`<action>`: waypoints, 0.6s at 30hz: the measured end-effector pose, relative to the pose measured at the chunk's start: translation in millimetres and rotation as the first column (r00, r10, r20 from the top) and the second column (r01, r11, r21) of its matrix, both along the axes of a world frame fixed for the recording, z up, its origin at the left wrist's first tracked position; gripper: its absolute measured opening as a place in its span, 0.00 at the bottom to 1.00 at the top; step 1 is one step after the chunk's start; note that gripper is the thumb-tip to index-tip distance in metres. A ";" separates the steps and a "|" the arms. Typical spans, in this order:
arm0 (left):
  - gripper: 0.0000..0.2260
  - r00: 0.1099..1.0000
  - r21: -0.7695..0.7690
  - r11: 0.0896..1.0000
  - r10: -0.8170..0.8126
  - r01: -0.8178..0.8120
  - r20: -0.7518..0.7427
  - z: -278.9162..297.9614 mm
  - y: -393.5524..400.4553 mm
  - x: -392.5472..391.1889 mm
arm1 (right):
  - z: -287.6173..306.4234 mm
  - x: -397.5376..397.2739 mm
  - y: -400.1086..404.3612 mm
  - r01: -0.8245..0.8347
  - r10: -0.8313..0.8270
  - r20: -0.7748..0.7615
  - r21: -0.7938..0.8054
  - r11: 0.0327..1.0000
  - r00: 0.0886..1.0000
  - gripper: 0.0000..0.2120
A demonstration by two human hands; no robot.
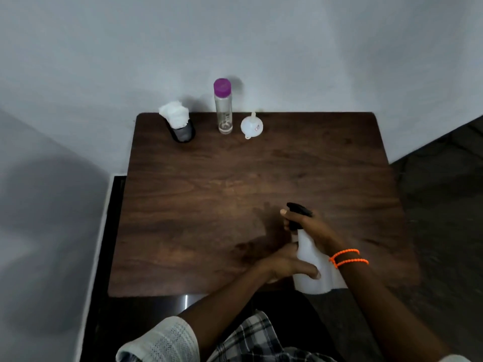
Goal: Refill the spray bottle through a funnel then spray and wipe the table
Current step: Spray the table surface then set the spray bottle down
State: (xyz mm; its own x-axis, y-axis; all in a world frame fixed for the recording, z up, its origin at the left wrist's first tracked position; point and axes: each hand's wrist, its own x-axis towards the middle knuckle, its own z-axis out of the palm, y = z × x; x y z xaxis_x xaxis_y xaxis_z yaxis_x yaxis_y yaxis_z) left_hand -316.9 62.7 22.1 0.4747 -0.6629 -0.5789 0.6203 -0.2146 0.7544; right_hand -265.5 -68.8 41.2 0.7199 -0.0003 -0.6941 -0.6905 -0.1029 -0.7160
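A white spray bottle [312,265] with a black trigger head stands near the front right of the dark wooden table [209,205]. My right hand [311,226] wraps around its neck and trigger head. My left hand [287,262] holds the bottle's body from the left. At the back edge stand a clear water bottle [223,111] with a purple cap and a white funnel [251,125] lying mouth down beside it. White tissues [175,116] stick out of a black holder [183,133] at the back left.
The table stands against a pale wall at the back, with another wall to the left. Dark floor lies to the right. An orange beaded band [347,258] circles my right wrist. A checked cloth covers my lap at the bottom.
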 end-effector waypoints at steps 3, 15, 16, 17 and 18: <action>0.23 0.998 -0.033 0.998 -0.059 0.058 -0.036 -1.9 -5.1 0.2 | -6.9 -5.6 -6.2 0.069 -0.070 -0.001 -0.050 0.996 0.998 0.10; 0.25 0.992 -0.056 0.994 -0.103 0.099 -0.074 -18.7 -22.0 7.3 | -31.7 -7.6 -23.9 0.083 -0.078 0.028 -0.282 0.956 0.997 0.12; 0.26 0.994 -0.041 0.996 -0.085 0.082 -0.071 -21.2 -22.3 6.9 | -30.1 -6.2 -22.8 0.060 -0.051 0.044 -0.256 0.965 0.998 0.13; 0.27 0.996 -0.027 0.998 -0.064 0.062 -0.063 -22.6 -22.5 6.2 | -27.7 -4.4 -21.5 0.030 -0.018 0.056 -0.225 0.974 0.998 0.12; 0.29 0.998 -0.004 0.999 -0.039 0.039 -0.053 -23.7 -22.9 5.1 | -24.4 -2.0 -19.0 -0.011 0.023 0.062 -0.195 0.981 0.998 0.12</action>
State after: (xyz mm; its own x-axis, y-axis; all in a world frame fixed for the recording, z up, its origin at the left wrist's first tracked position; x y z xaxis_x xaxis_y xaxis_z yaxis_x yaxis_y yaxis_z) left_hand -311.7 39.8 -1.5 0.4177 -0.6821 -0.6003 0.6505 -0.2368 0.7216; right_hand -267.5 -87.9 16.8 0.7634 -0.1179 -0.6351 -0.6413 -0.2554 -0.7235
